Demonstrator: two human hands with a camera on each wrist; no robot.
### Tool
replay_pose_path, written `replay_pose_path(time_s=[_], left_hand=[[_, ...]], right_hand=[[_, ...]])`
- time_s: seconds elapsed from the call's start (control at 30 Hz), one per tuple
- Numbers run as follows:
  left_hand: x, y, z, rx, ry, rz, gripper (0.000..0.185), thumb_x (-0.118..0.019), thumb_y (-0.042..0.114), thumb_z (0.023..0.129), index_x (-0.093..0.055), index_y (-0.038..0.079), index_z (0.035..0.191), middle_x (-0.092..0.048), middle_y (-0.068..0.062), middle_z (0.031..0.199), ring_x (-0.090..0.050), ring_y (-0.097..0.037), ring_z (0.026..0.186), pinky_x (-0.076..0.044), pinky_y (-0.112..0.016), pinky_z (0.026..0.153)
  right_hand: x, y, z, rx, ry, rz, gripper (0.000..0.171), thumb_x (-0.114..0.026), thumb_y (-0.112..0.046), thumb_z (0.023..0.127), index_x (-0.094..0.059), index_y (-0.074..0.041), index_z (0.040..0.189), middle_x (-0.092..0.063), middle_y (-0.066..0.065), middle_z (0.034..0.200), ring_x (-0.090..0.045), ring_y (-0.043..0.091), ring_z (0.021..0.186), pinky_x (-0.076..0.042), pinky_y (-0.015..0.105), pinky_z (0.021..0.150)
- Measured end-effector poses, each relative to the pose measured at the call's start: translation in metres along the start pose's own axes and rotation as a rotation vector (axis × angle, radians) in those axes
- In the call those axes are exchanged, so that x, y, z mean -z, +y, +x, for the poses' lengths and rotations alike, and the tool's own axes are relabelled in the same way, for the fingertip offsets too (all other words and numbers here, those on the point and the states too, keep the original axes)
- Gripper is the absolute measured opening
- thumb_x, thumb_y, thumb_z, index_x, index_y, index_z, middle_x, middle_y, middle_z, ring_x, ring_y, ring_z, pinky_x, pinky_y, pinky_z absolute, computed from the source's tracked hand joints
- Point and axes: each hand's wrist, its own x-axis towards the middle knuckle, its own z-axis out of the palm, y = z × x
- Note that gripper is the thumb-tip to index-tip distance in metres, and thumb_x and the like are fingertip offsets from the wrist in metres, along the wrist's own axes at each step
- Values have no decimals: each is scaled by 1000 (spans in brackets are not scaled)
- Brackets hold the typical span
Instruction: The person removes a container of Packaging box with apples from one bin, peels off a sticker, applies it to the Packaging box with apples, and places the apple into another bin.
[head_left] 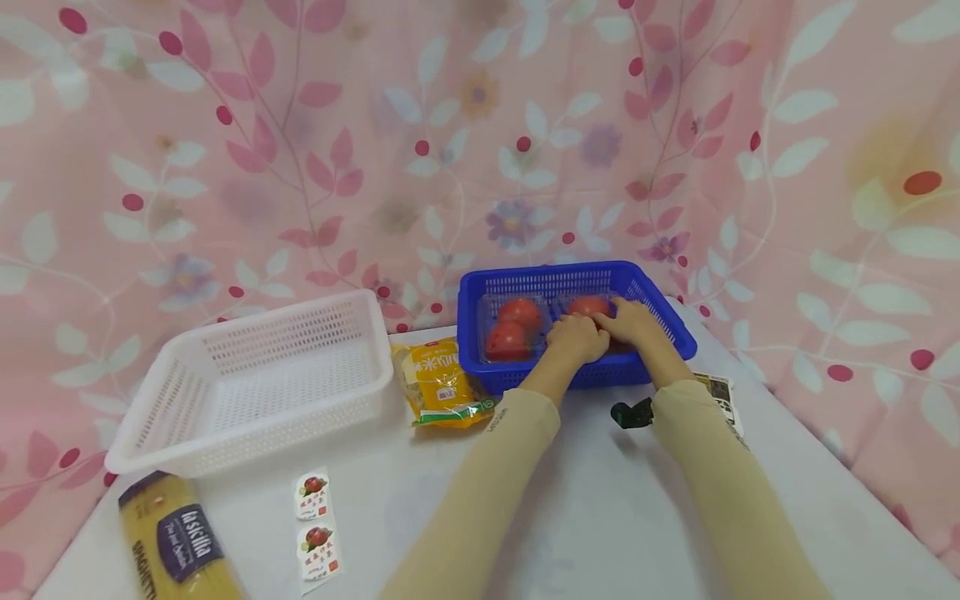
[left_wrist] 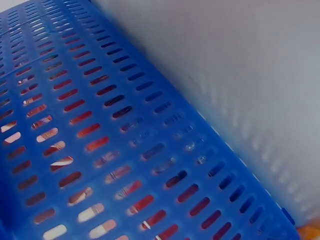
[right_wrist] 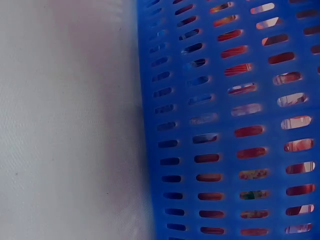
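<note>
Seen from the head camera, a person in beige sleeves reaches both hands into a blue perforated plastic basket (head_left: pixel 660 321) that stands at the far right of a white desk (head_left: pixel 585 517). Inside the basket lies a clear plastic tray of red tomatoes (head_left: pixel 517 327), toward its left half. The left hand (head_left: pixel 576 340) rests with its fingers curled over the tray's right edge, and the right hand (head_left: pixel 633 321) sits just beside it, fingers bent down over a tomato at the far side. Whether either grip actually closes on the tray cannot be told, since the fingertips are hidden.

Both wrist cameras show only the basket's blue slotted wall (left_wrist: pixel 125 130) up close, with red showing through the slots, and the white desk beside it.

To the left of the blue basket lies a yellow food packet (head_left: pixel 438 385), and further left a white perforated plastic basket (head_left: pixel 255 375). At the near left are a packet of spaghetti (head_left: pixel 176 542) and two small tomato stickers (head_left: pixel 315 525). A small dark green object (head_left: pixel 630 413) and a printed paper (head_left: pixel 723 396) lie by the right forearm.
</note>
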Motion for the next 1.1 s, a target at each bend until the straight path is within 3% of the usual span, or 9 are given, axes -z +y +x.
replay_pose_path(time_s=[0.1, 0.3, 0.5, 0.7, 0.87, 1.1], left_hand=[[1, -2, -1, -28, 1, 1, 62, -36, 48, 93, -36, 8, 140, -41, -13, 138, -46, -30, 119, -44, -43, 90], [-4, -3, 0, -115, -7, -76, 57, -42, 47, 92, -42, 13, 138, -31, -14, 144, -46, -31, 119, -43, -44, 91], [-6, -8, 2, -95, -81, -214, 78, -49, 54, 88, -20, 12, 146, -11, -15, 151, -36, -33, 127, -38, -46, 97], [-3, -11, 1, -88, -59, -261, 84, -54, 56, 83, -21, 12, 146, -7, -16, 151, -33, -39, 127, -37, -50, 96], [-1, -9, -1, -77, -32, -230, 78, -54, 54, 85, -26, 12, 145, -10, -14, 151, -35, -43, 124, -39, -50, 94], [0, -6, -2, -127, 118, -12, 61, -46, 59, 86, -48, 17, 130, -39, -9, 133, -49, -30, 110, -41, -43, 92]], right_hand=[[1, 0, 0, -1, -15, 10, 72, -39, -43, 94, -21, 8, 140, -26, 37, 137, -21, 53, 125, -21, 62, 99], [-1, 7, -3, 14, -16, 36, 71, -40, -41, 94, -20, 9, 140, -22, 38, 138, -15, 53, 127, -20, 63, 99], [-1, 4, -4, 52, 3, 32, 70, -41, -40, 94, -22, 11, 139, -25, 39, 136, -17, 53, 127, -19, 63, 100], [-2, 4, 0, 85, 7, 40, 69, -42, -39, 94, -24, 12, 138, -27, 38, 136, -18, 53, 126, -19, 62, 100], [-1, 7, 1, 127, -8, 82, 67, -44, -37, 94, -27, 10, 138, -30, 37, 135, -24, 51, 125, -24, 59, 100], [5, 3, -3, 153, 12, 129, 61, -44, -34, 94, -34, 11, 134, -36, 36, 132, -30, 50, 122, -28, 58, 98]])
